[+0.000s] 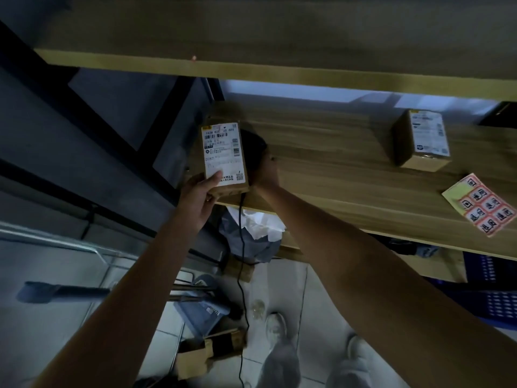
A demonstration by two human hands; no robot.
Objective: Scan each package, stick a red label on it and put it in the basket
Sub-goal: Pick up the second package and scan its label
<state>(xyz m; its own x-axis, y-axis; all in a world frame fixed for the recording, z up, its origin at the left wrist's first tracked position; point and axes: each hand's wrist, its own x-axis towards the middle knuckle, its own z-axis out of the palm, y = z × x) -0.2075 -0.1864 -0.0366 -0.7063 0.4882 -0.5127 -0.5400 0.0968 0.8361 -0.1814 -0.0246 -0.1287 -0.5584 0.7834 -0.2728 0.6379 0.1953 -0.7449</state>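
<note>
My left hand grips a small cardboard package by its lower end, white shipping label facing me, at the left end of the wooden table. Right behind the package my right hand is closed on a black scanner, whose black cable hangs down to the floor. A second labelled cardboard package lies on the table at the right. A sheet of red labels rests near the table's front right edge. A blue basket sits under the table at the right, partly hidden.
A wooden shelf overhangs the table. Grey and white bags hang below the table's left end. Boxes and a blue parcel lie on the tiled floor beside my shoes. Dark metal framing stands at the left.
</note>
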